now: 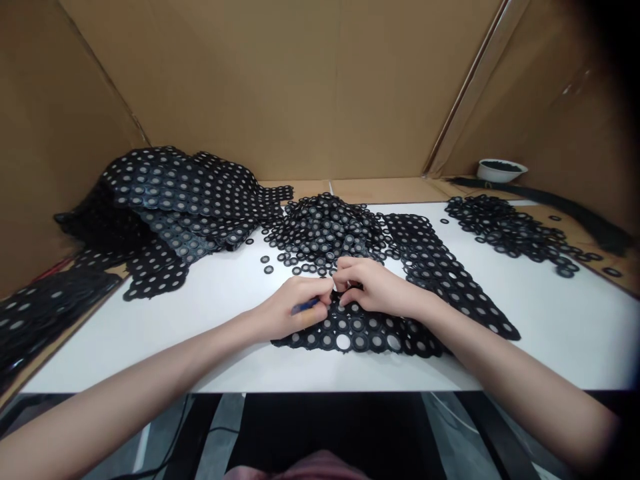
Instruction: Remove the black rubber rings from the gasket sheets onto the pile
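Note:
A black sheet of joined rings with pale discs [357, 325] lies near the table's front edge, under both hands. My left hand [303, 307] is closed around a blue tool [305, 306], whose tip is hidden by the fingers. Right beside it, my right hand [373, 287] has its fingers curled down at the sheet's upper edge; whatever is between the fingertips is too small to make out. Just beyond the hands rises a heap of loose black rings [325, 227]. The sheet continues to the right and back, partly under my right forearm.
Large folded ring sheets [185, 187] are piled at the back left, with more sheets [45, 307] at the left edge. At the right lie more loose rings [510, 230], a white bowl [501, 171] and a dark strip [575, 210]. Cardboard walls [250, 87] enclose the white table [225, 367].

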`<action>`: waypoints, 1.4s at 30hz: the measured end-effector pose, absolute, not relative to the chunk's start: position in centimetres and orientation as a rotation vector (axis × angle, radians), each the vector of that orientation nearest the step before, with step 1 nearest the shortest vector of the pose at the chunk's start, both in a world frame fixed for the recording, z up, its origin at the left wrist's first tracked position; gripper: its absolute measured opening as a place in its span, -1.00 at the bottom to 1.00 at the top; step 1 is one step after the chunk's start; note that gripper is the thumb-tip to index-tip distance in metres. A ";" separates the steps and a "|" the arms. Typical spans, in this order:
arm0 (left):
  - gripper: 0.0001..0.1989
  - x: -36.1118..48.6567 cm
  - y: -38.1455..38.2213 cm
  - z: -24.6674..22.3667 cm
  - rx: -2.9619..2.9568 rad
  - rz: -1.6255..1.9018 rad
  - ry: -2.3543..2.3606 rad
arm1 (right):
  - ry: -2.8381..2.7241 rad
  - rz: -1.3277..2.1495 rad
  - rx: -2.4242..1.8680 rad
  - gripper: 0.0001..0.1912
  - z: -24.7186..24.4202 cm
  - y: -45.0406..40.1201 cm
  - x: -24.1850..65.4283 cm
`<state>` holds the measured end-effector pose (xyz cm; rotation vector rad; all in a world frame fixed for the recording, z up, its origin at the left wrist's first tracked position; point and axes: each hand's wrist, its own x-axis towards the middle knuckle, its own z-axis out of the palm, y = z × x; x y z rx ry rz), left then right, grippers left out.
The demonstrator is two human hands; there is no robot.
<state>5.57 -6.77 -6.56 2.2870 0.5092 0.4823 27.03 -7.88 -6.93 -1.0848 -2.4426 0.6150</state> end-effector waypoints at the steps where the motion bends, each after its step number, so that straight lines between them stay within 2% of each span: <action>1: -0.85 5.7 -6.9 -6.5 2.301 0.472 0.513 | -2.442 0.622 -1.084 -0.78 -6.9 -7.9 27.0; 8: -0.88 6.2 -6.5 -6.7 2.288 0.446 0.535 | -2.427 0.687 -1.066 -0.81 -7.1 -7.9 27.1; 13: -0.82 5.6 -6.2 -6.9 1.907 0.618 0.600 | -2.408 0.671 -1.040 -0.83 -6.4 -7.8 27.3; 22: -0.85 3.6 -4.6 -6.9 1.570 0.767 0.605 | -2.464 0.833 -1.031 -0.83 -6.0 -8.0 27.6; 28: -0.83 2.2 -3.5 -6.4 1.463 0.436 0.525 | -2.469 0.920 -1.058 -0.86 -5.6 -7.8 27.8; 31: -0.85 2.0 -3.6 -6.4 1.470 0.319 0.556 | -2.502 0.961 -1.130 -0.76 -5.0 -7.9 28.4; 36: -0.88 1.5 -3.6 -6.0 1.527 0.350 0.589 | -2.571 1.002 -1.260 -0.53 -3.6 -8.4 29.9; 42: -0.87 1.0 -3.1 -6.0 1.579 0.408 0.573 | -2.589 0.876 -1.408 -0.58 -2.9 -8.8 31.4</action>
